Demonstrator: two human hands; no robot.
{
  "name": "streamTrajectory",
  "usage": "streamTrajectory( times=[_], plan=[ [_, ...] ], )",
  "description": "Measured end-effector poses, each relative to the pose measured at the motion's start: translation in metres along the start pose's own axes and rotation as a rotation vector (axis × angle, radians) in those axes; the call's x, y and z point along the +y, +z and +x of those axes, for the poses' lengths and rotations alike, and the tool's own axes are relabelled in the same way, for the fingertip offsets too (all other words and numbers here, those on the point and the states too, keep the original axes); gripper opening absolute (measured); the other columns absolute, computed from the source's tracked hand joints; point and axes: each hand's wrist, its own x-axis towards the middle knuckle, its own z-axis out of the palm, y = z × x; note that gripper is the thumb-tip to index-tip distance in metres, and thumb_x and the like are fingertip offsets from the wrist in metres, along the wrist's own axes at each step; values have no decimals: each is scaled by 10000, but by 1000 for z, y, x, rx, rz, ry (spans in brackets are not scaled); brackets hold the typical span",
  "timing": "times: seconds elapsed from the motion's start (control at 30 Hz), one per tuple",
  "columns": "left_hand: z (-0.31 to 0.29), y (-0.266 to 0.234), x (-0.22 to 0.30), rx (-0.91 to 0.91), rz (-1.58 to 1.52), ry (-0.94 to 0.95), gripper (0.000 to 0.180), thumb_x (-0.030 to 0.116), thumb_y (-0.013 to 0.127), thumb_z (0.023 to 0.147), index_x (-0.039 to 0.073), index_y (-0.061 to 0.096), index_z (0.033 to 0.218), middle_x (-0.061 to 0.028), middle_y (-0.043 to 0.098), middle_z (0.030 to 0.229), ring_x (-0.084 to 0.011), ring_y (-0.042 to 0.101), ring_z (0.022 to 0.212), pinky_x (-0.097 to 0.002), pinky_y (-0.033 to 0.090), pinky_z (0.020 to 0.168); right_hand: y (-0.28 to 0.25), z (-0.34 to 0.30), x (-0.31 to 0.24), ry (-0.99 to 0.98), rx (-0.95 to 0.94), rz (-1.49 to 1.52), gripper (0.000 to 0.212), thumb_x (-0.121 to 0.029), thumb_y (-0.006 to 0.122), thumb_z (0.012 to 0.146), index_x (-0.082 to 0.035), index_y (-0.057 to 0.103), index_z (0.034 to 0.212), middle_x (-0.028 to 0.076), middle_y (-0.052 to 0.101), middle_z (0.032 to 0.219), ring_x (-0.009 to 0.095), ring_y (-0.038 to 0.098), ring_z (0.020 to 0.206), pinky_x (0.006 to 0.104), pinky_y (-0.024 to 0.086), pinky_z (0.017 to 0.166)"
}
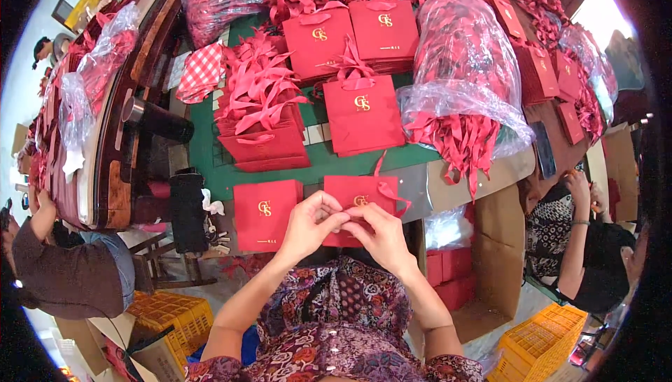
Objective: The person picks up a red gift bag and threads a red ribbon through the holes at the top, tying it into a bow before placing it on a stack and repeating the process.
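My left hand (pixel 306 226) and my right hand (pixel 381 236) meet fingertip to fingertip at the table's near edge. Both are closed in a pinch; whatever lies between the fingers is too small to make out. Just beneath them is a red paper gift bag (pixel 341 187) with gold print, partly covered by my fingers. A pink-red ribbon (pixel 387 191) loops over its upper right side. Beside it on the left lies a second red bag (pixel 255 203), with no ribbon showing on it.
Beyond my hands stand stacks of ribboned red bags (pixel 362 121) on the green tabletop (pixel 203 165). A clear plastic sack (pixel 458 46) spills ribbons at right, near a phone (pixel 543 149). A dark tumbler (pixel 157 117) is at left. An open cardboard box (pixel 502 263) sits below right. Other people work around.
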Motion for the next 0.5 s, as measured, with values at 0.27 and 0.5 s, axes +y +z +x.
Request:
streamTrajectory(
  times=[0.27, 0.5],
  plan=[
    [27, -7, 20, 155, 719, 303, 198, 51, 635, 911, 28, 600, 1105, -161, 588, 1009, -330, 668, 834, -400, 550, 695, 2, 12, -2, 207, 138, -17, 118, -62, 725, 863, -4, 674, 951, 130, 652, 860, 240, 654, 756, 337, 522, 672],
    [35, -6, 14, 77, 1027, 332, 393, 103, 703, 852, 41, 586, 1223, -174, 513, 1179, -393, 587, 1044, -466, 540, 827, 12, 18, 15, 123, 253, -160, 120, -73, 696, 871, -41, 607, 945, 152, 644, 866, 348, 644, 766, 418, 513, 656]
  ],
)
